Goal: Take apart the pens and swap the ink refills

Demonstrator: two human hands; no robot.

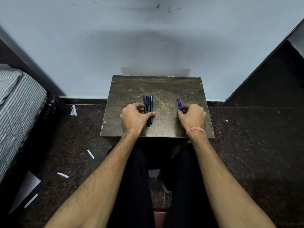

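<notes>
The left hand (pixel 134 118) is curling over a bundle of capped pens (pixel 148 109), its fingers hooked on the bundle's left side and its thumb pressing across the barrels from the near side, so the pens are being pinched into one tight row, probably to stop them rolling and to keep them square to each other. The pens are lying side by side, pointing from the near edge toward the far edge, a little left of the middle of the small wooden table (pixel 131 89). The right hand (pixel 192 116) is closing in the same way on a thin bunch of blue ink refills (pixel 179 103), fingers curled around their near ends while the far ends are sticking out toward the far edge; how firmly it is gripping cannot be told, since the hand is hiding the contact. The refills are sitting near the right edge, well apart from the pens, which looks like a way of keeping the two sets from mixing. A pink band (pixel 195 130) is circling the right wrist. Judging by the closed barrels, the disassembly is not yet under way. Scraps of white paper (pixel 90 154) are lying on the dark floor to the left.
</notes>
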